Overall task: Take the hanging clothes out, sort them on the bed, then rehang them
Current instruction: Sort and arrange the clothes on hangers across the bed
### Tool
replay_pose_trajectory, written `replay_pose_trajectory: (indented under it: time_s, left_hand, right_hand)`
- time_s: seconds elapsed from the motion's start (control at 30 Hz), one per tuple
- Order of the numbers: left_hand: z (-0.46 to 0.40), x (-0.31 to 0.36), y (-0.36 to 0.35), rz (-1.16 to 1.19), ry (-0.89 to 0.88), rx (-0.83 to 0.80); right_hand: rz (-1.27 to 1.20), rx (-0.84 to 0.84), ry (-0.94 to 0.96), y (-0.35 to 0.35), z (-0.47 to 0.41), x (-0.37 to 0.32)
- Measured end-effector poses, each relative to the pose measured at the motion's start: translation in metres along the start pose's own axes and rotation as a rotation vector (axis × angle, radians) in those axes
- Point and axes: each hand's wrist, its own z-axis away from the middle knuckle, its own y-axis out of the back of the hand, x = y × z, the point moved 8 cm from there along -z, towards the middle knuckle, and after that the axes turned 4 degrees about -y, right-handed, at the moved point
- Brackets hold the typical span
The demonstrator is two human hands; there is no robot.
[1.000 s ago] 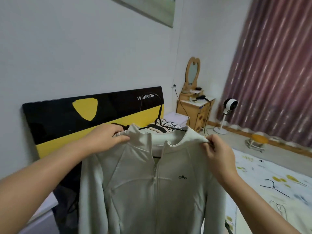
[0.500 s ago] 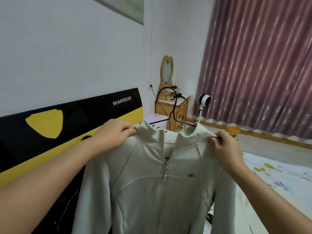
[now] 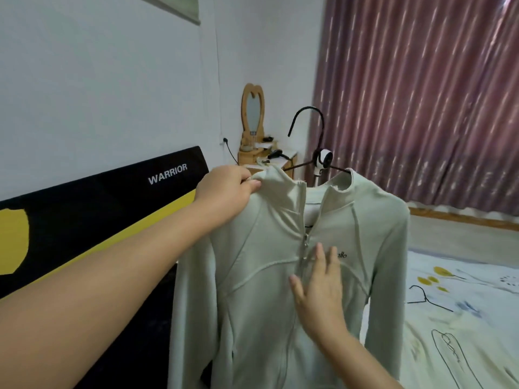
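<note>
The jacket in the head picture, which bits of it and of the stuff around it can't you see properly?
- Jacket hem: cut off by the bottom edge of the head view.
- Black hanger shoulders: hidden inside the jacket.
- Chest logo: partly covered by the right hand.
- Left hand fingertips: tucked into the shoulder fabric.
- Items on the wooden dresser: too small to name.
- Small white device: partly behind the hanger.

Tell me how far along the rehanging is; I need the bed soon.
Done: the pale jacket is already on its black hanger. In hand: the left hand grips its shoulder while the right hand lies flat on its front. Left: hanging it up; a spare hanger lies on the bed.
</note>
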Motion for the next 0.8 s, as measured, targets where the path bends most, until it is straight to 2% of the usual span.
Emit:
replay_pose_trajectory:
  time_s: [0.07,0.17,0.4,0.6,0.8]
  left_hand:
    - [-0.024,0.008,-0.014,0.034,-0.019,0.004]
    - [-0.061,0.015,-0.037,0.097,-0.017,-0.008]
    - [-0.151,0.005,-0.112,0.246,0.042,-0.071]
    - [-0.178,-0.112,-0.21,0.382,0.203,-0.153]
    - [-0.127,-0.26,-0.343,0.251,0.288,-0.178]
  right_hand:
    - [-0.024,-0.095,0.014,-0.035,-0.002,-0.006]
    - [-0.054,-0.144,-0.027,-0.07,-0.017,-0.006]
    - [0.009,-0.049,-0.178,-0.115,-0.074,0.032]
    - [0.109,-0.002,-0.301,-0.174,-0.11,0.079]
    - [0.299,-0.13,-0.382,-0.275,-0.11,0.132]
